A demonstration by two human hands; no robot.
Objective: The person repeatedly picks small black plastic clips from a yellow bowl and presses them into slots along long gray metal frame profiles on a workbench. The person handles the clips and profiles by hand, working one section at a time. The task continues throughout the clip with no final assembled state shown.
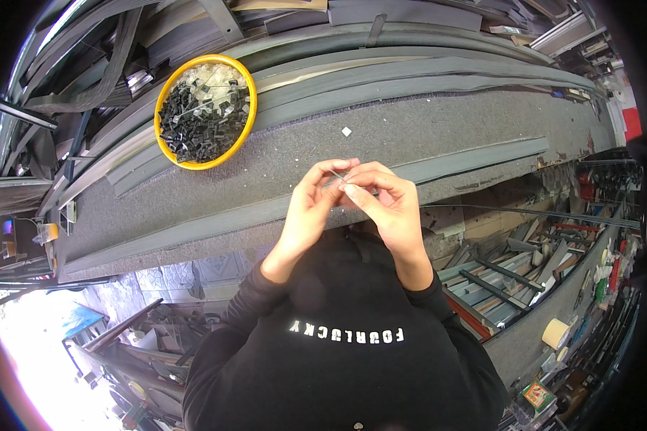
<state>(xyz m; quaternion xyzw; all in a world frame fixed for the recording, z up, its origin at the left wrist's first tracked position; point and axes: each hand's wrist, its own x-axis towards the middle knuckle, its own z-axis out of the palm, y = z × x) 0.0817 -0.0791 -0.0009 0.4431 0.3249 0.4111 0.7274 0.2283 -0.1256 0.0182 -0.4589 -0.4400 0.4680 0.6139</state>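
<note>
Both hands meet over the near edge of a grey carpeted bench (295, 154). The fingers of my left hand (313, 197) are pinched at a thin grey stick-like piece (337, 174). Closed on the same spot, my right hand (389, 200) has its thumb and forefinger tips touching those of the left. Most of the piece is hidden by the fingers, so its kind cannot be made out. Beneath the hands a long flat grey strip (474, 162) lies along the bench. Beyond them sits a small white square piece (346, 132).
At the back left stands a yellow-rimmed basin (254, 108) of small black and whitish plastic pieces. Long grey profiles (323, 86) line the bench's far side. To the right are a rack of metal offcuts (510, 280) and a yellowish tape roll (555, 333).
</note>
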